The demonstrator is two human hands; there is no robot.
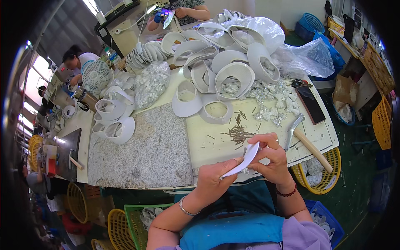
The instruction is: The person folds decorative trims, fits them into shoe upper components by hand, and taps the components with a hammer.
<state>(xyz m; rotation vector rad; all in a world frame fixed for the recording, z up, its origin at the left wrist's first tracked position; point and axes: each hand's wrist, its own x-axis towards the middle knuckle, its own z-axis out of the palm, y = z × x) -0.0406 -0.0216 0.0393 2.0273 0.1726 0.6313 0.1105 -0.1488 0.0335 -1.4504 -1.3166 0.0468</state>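
Over the table's front edge, my left hand pinches the lower end of a curved white shoe-upper piece. My right hand grips the same piece at its upper end, fingers bent around it. Some silvery material shows under the piece, partly hidden by my fingers. Just beyond lies a scatter of small brown nails or pins. A wooden-handled hammer rests right of my right hand, its handle jutting past the edge. Farther back, white shoe uppers are heaped, with silvery decorations beside them.
A speckled stone slab covers the table's left part. A dark phone lies at the right, and a bag of silvery pieces at the back. Yellow baskets and a green crate stand below. Another person's gloved hand works opposite.
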